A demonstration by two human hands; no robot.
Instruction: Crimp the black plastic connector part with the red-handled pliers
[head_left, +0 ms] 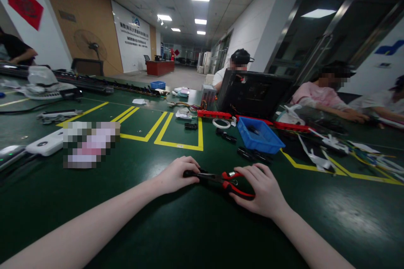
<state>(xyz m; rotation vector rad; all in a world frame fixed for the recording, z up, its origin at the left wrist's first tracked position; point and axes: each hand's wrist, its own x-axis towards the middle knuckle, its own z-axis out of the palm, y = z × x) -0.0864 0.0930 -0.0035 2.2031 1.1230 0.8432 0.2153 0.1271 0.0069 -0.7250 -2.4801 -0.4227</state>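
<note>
My right hand is closed around the red and black handles of a pair of long-nose pliers, whose jaws point left. Those jaws reach a small black part that my left hand pinches between thumb and fingers. Its exact kind is hard to make out, since the fingers cover much of it. Both hands are low over the green table, near its middle. Beyond the right hand lie black cylindrical pieces beside a blue plastic bin.
A power strip and a blurred pinkish object lie to the left. Behind are a white ring, red strips and a large black case. Cables and white scraps lie right. Other people sit across the table.
</note>
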